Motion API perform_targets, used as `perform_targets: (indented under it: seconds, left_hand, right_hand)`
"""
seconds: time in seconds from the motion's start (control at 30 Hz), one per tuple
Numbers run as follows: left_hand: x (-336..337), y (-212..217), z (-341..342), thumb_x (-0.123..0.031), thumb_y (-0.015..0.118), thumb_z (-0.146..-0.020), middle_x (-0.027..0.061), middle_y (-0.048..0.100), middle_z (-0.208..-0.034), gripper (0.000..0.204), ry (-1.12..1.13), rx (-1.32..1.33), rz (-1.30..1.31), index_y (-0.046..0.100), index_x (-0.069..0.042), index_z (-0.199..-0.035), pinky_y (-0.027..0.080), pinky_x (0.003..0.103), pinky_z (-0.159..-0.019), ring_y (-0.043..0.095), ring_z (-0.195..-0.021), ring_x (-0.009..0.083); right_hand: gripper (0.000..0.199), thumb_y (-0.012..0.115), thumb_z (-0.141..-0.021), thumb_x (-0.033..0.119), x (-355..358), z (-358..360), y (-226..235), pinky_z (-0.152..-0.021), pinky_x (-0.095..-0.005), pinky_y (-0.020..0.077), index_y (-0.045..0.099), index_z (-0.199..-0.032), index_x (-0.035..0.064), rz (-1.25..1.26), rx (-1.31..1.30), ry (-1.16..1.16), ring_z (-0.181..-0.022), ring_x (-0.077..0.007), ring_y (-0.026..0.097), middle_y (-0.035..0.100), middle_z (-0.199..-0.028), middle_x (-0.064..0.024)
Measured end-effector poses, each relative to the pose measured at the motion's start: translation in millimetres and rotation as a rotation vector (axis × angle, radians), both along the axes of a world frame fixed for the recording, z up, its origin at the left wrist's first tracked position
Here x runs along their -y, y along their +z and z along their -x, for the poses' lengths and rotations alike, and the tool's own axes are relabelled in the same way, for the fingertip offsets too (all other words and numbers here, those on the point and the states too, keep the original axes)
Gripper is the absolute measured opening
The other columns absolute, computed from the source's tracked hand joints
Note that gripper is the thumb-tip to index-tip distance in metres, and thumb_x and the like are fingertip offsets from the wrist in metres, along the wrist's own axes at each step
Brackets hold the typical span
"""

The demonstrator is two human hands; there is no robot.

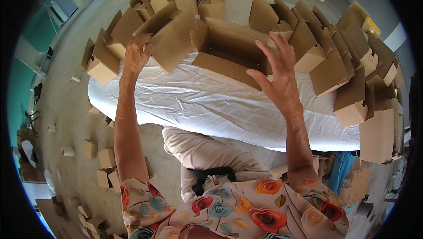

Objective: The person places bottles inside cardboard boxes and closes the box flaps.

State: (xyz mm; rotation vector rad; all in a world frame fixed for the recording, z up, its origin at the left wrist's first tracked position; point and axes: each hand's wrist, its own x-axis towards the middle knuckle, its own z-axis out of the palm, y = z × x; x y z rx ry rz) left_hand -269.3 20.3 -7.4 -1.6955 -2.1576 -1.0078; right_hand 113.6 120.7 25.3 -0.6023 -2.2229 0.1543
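At upper centre, the right hand (282,69) splays its fingers by a carton (231,43). Whether the left hand (137,55) grips is unclear.

Open box (231,52) toward the bench's (132,102) far edge: brown cardboard, matt, smooth-faced. Boxes (186,3) along the far edge and right end — same dull board. Bench cover (211,96): white cloth, matt, creased all over. Blue sheet (341,171) below the near right corner — thin, plastic-looking. Floor (83,115): dull, concrete-like. Trousers (207,148): soft matt cloth, wrinkled. Shirt (238,208): printed fabric, smooth, low sheen.
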Motion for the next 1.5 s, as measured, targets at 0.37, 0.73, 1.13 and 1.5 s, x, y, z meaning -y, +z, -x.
perform_targets:
  seconds: [0.37, 0.73, 1.13, 1.5]
  left_hand:
    - [15, 8, -40, -0.023, 0.061, -0.065, 0.0107, 0.053, -0.13, 0.054, -0.119, -0.257, 0.338, 0.061, -0.01, -0.118, 0.025, 0.05, -0.1, 0.043, -0.123, 0.0271]
    - [23, 21, -54, -0.01, 0.069, -0.063, 0.0109, 0.054, -0.107, 0.057, -0.061, -0.336, 0.314, 0.051, -0.014, -0.116, 0.037, 0.047, -0.092, 0.046, -0.104, 0.0352]
    - [53, -6, -93, 0.002, 0.073, -0.063, 0.0114, 0.047, -0.089, 0.025, -0.128, -0.23, -0.104, 0.055, -0.003, -0.08, 0.047, 0.041, -0.065, 0.054, -0.079, 0.0292]
    - [60, -23, -83, 0.006, 0.071, -0.068, 0.0102, 0.049, -0.087, 0.036, -0.051, 0.074, -0.24, 0.044, -0.004, -0.09, 0.046, 0.036, -0.061, 0.057, -0.069, 0.0251]
  right_hand:
    - [0.022, 0.056, -0.088, 0.013, 5, 135, 11, -0.082, -0.037, 0.0474, 0.06, -0.107, 0.0035, 0.082, -0.119, 0.576, -0.097, -0.0303, 0.059, 0.061, -0.108, -0.0126]
    - [0.022, 0.052, -0.086, 0.015, -45, 232, -9, -0.076, -0.0421, 0.0485, 0.065, -0.1, 0.0046, 0.117, 0.517, 0.414, -0.09, -0.0335, 0.062, 0.066, -0.095, -0.0147]
    - [0.029, 0.059, -0.077, 0.023, -7, 298, -56, -0.078, -0.0397, 0.0505, 0.069, -0.102, 0.0123, 0.124, 0.872, 0.493, -0.095, -0.0278, 0.064, 0.067, -0.105, -0.0119]
    - [0.03, 0.062, -0.076, 0.026, 7, 280, -29, -0.079, -0.038, 0.0503, 0.068, -0.1, 0.0099, 0.081, 0.773, 0.546, -0.096, -0.0295, 0.063, 0.066, -0.103, -0.0145]
